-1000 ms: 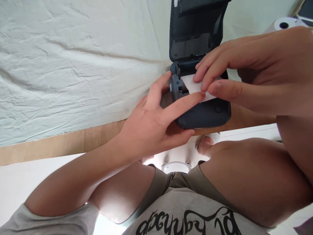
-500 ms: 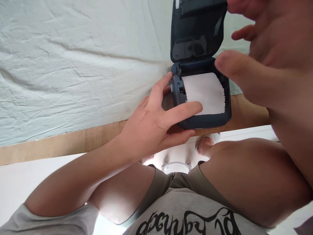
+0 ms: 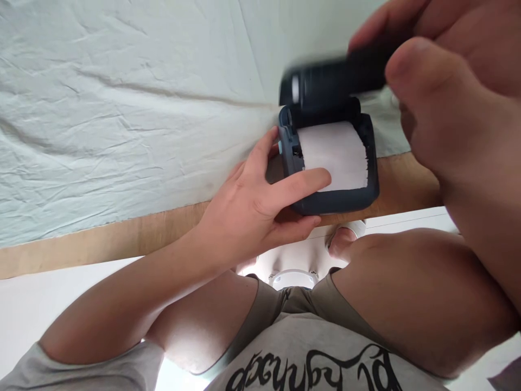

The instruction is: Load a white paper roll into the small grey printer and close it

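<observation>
Across the upper part of the view, a pale, creased cloth (image 3: 122,108) covers most of the desk, leaving a strip of bare wood (image 3: 101,233) along the near edge. Below that edge are the person's bare thighs (image 3: 407,288) and a light shirt (image 3: 285,347) with dark lettering. The right hand (image 3: 451,98) is raised over the right part of the desk, well apart from the other hand, its thumb and fingers clamped on the right end of a dark lid (image 3: 321,84). The left hand (image 3: 248,203) reaches in over the near edge and grips a dark blue device (image 3: 342,203): one finger presses against its left side, another lies on the paper inside, and a third digit runs along its near wall. The device sits at the desk's near edge, right of the middle of the view. Blurred, the lid stands tilted up above the far side, leaving the compartment exposed. There, the white paper (image 3: 336,146) fills most of the space, its right edge ragged. A small white patch (image 3: 295,88) shows near the lid's left end, and a smaller light-blue tab (image 3: 280,147) marks the device's left side.
</observation>
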A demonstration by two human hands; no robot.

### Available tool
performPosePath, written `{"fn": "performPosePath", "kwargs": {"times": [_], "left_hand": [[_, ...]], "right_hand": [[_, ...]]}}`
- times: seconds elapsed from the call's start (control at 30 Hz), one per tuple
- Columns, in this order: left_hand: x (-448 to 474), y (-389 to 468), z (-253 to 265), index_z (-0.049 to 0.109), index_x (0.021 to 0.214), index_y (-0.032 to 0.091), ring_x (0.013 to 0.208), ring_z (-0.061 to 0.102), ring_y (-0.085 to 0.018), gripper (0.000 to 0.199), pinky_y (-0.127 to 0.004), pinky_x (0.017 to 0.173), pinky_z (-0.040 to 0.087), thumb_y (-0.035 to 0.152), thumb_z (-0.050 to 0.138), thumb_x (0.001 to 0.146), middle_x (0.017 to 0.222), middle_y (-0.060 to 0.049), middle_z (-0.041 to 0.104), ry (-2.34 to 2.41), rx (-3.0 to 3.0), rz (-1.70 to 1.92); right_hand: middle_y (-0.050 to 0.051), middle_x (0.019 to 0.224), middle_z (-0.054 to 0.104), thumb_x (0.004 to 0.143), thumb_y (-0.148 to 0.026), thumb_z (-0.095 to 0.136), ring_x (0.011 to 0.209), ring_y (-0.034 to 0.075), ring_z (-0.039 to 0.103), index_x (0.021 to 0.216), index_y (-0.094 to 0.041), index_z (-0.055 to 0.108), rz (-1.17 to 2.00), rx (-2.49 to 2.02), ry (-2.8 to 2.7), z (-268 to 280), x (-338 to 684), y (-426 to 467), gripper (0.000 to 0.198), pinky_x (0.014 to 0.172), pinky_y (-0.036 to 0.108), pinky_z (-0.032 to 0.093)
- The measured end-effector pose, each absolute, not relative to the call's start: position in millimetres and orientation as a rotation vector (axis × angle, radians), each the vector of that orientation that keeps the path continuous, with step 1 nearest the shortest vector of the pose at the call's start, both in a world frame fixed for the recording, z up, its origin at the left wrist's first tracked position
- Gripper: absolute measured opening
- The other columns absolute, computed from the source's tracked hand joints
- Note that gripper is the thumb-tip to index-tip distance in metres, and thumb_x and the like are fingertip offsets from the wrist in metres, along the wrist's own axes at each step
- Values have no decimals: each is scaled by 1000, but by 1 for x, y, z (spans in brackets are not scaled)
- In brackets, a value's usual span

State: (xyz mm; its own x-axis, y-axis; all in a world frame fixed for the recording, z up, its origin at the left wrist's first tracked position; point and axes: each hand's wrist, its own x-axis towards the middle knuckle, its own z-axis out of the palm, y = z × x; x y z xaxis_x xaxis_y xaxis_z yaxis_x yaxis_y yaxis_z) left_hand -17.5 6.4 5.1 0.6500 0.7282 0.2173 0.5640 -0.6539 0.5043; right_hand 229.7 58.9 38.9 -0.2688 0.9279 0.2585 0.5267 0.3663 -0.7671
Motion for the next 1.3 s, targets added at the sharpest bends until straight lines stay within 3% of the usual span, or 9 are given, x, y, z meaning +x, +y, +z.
{"fn": "performPosePath", "kwargs": {"times": [0.1, 0.3, 0.4, 0.53, 0.67, 0.87, 1.0, 1.13, 1.3], "left_hand": [[-19, 8, 6, 56, 148, 37, 152, 52, -41, 46, -60, 113, 57, 46, 67, 103, 169, -16, 37, 984, 2486, 579], [-13, 3, 7, 42, 160, 26, 150, 55, -41, 73, -60, 112, 58, 46, 74, 97, 162, -24, 42, 1096, 2468, 623], [-12, 3, 8, 32, 167, 28, 150, 55, -40, 88, -59, 116, 57, 49, 77, 94, 166, -22, 41, 1162, 2463, 546], [-14, 4, 9, 33, 167, 31, 151, 55, -40, 88, -58, 117, 56, 51, 76, 92, 169, -18, 39, 1167, 2454, 499], [-14, 4, 9, 36, 164, 32, 151, 55, -40, 86, -56, 116, 57, 51, 76, 91, 169, -18, 39, 1178, 2457, 502], [-13, 6, 7, 16, 172, 21, 160, 43, -41, 107, -55, 125, 50, 65, 72, 92, 175, -19, 36, 1202, 2412, 472], [-13, 6, 8, 21, 172, 11, 163, 40, -40, 112, -53, 129, 46, 76, 65, 92, 176, -23, 35, 1258, 2388, 407], [-12, 3, 11, 29, 168, -1, 163, 41, -40, 111, -52, 130, 45, 78, 57, 96, 174, -29, 38, 1307, 2433, 325], [-11, 1, 13, 38, 166, 5, 152, 56, -42, 103, -53, 121, 55, 71, 67, 92, 169, -26, 48, 1399, 2471, 338]], "right_hand": [[-2, 121, 61, 99, -55, 45, 113, 0, 58, 137, -20, 59, 669, -1252, -2053, 36, 232, 59, 53, 97, 19, 50], [-2, 127, 62, 95, -86, 35, 110, 2, 58, 139, -27, 59, 678, -1298, -2273, 33, 236, 61, 78, 101, 27, 52], [-3, 124, 62, 95, -76, 48, 105, 1, 56, 134, -27, 60, 767, -1333, -2259, 39, 236, 65, 64, 92, 23, 50], [-3, 122, 60, 89, -49, 65, 94, -1, 50, 130, -30, 60, 874, -1440, -2258, 46, 236, 73, 46, 76, 17, 44], [-1, 121, 59, 89, -52, 63, 93, 0, 51, 131, -29, 57, 937, -1388, -2287, 41, 237, 74, 48, 74, 19, 44], [-1, 130, 57, 97, -51, 58, 108, 3, 54, 141, -29, 52, 949, -1382, -2170, 29, 235, 63, 49, 101, 26, 52], [-1, 127, 54, 100, -55, 52, 125, 9, 53, 144, -33, 52, 788, -1583, -2140, 31, 232, 58, 50, 122, 41, 47], [0, 133, 53, 98, -59, 54, 133, 13, 52, 144, -34, 53, 761, -1708, -2106, 30, 231, 57, 53, 124, 46, 45], [0, 134, 53, 100, -64, 48, 130, 13, 52, 145, -35, 50, 778, -1592, -2139, 24, 236, 57, 55, 122, 46, 48]]}}
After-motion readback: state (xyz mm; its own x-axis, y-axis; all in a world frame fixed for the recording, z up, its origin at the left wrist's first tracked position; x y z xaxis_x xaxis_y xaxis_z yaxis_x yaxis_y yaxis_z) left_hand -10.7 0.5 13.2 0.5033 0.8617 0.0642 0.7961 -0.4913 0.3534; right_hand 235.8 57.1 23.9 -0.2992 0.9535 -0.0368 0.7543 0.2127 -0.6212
